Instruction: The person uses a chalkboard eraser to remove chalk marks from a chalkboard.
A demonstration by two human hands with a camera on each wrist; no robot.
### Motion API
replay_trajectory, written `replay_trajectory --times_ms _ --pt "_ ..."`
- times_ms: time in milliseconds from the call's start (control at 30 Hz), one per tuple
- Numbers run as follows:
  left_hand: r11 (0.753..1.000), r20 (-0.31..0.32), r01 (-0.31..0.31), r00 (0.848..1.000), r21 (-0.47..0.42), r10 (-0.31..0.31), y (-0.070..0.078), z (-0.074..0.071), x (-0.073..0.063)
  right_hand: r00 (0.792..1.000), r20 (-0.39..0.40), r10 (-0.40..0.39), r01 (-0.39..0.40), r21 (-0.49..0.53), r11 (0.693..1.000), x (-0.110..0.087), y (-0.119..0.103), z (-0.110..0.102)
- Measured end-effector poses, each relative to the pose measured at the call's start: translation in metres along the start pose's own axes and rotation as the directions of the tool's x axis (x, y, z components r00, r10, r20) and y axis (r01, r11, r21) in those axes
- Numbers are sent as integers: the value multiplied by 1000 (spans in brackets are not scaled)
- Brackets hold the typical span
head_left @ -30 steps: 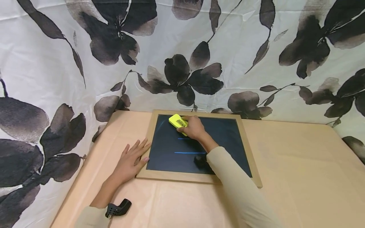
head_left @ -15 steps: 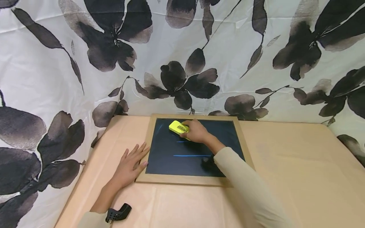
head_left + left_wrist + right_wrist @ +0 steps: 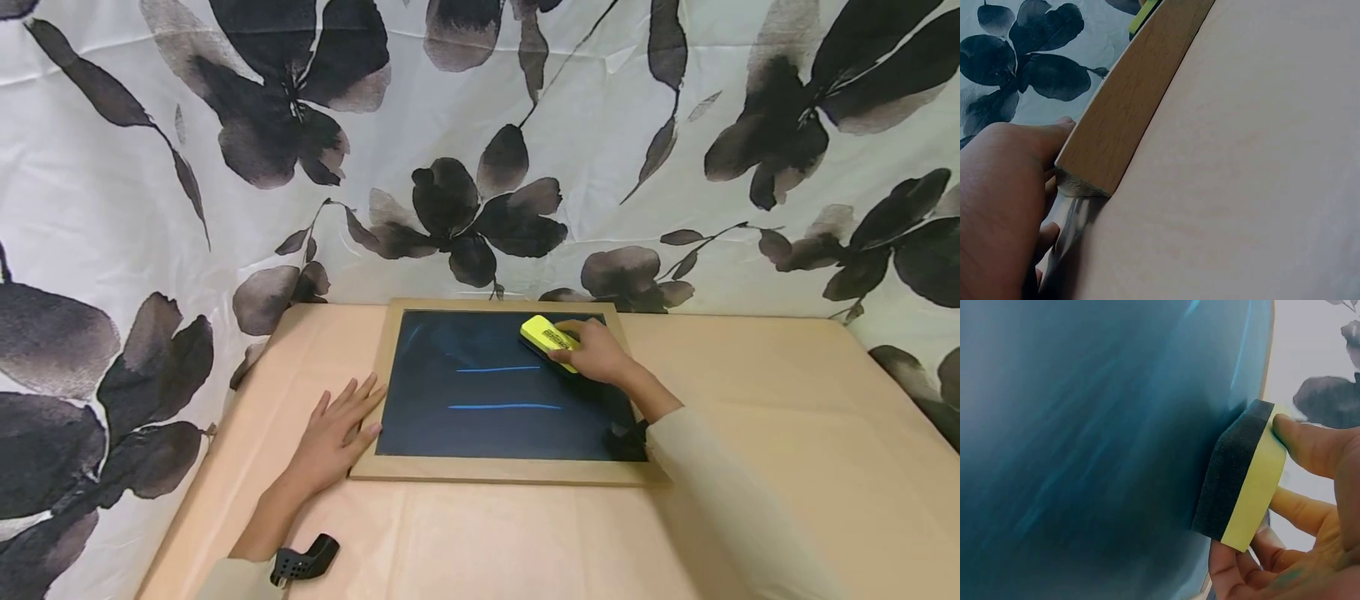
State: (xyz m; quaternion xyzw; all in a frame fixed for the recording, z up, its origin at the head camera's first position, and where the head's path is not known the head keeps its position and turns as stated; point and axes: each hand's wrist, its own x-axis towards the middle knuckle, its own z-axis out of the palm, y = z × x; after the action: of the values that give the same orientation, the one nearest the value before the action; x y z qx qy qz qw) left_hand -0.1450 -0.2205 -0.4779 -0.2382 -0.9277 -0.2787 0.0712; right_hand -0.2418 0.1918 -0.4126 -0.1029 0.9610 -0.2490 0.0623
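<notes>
A yellow board eraser point(image 3: 544, 333) with a dark felt underside lies against the upper right of a wood-framed chalkboard point(image 3: 420, 421). My right hand point(image 3: 600, 354) grips it between thumb and fingers; the right wrist view shows the felt point(image 3: 1229, 469) facing the dark surface. Two blue lines point(image 3: 504, 407) run across the middle of the board, and faint blue smears show above them. My left hand point(image 3: 330, 442) rests with spread fingers at the left side of the wooden frame point(image 3: 495, 472); in the left wrist view, its thumb touches the frame's corner.
The board lies on a light wood-toned table point(image 3: 750, 392). Behind and to the left hangs a white cloth point(image 3: 585, 125) printed with dark flowers. A black wrist device point(image 3: 306, 560) sits on the left forearm.
My right hand has slid the eraser rightward across the upper board, uncovering the upper blue line. My left hand stays beside the frame. The head view has shifted slightly.
</notes>
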Motion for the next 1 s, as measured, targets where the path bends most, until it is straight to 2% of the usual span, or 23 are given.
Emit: replay_trajectory --times_ms 200,333,667,767,1000 --pt "1000 2 -6 1000 -3 6 -3 0 0 997 -48 65 -68 -58 996 -17 16 -6" --pt "1000 17 1 1000 -13 0 -3 -1 0 995 -72 67 -73 -86 994 -23 18 -5" --pt "1000 6 -11 1000 -12 11 -6 -2 -3 984 -173 37 -38 -4 999 -20 5 13" --pt "1000 2 -11 1000 -17 11 -5 -2 -2 983 -174 51 -49 13 999 -15 -1 16" --pt "1000 -8 -16 1000 -15 16 -2 -3 0 990 -114 85 -80 44 996 -4 -19 19"
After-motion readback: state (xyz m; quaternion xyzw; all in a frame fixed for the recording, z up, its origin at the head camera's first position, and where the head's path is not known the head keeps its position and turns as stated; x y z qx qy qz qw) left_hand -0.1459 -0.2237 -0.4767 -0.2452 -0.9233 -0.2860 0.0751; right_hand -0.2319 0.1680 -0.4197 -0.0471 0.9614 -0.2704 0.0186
